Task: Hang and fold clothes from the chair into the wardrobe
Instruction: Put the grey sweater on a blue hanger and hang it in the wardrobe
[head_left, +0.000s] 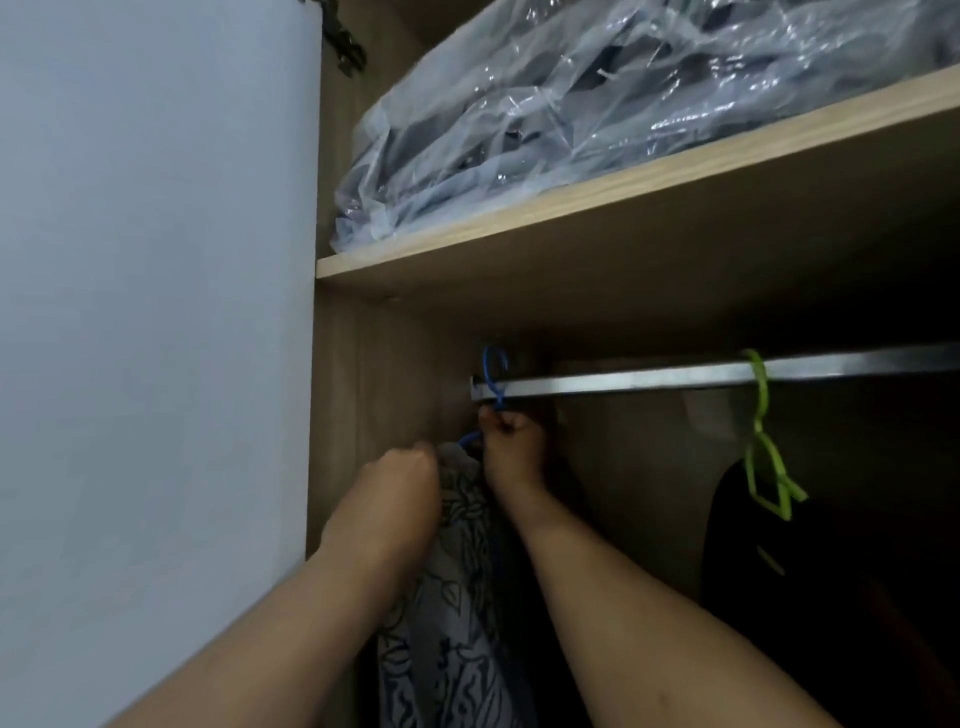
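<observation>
Hanging step: right hand (506, 434) pinches the blue hanger (493, 379) neck, hook over the rail (675, 376) at far left. Left hand (400, 480) grips the patterned garment (457, 597) just beside it. Next, prob. release w/ care so the cloth hangs straight.

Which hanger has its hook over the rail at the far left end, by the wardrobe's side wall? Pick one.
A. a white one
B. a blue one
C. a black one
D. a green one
B: the blue hanger is hooked over the metal rail at its left end, with the right hand gripping it just below; the green hanger hangs further right.
</observation>
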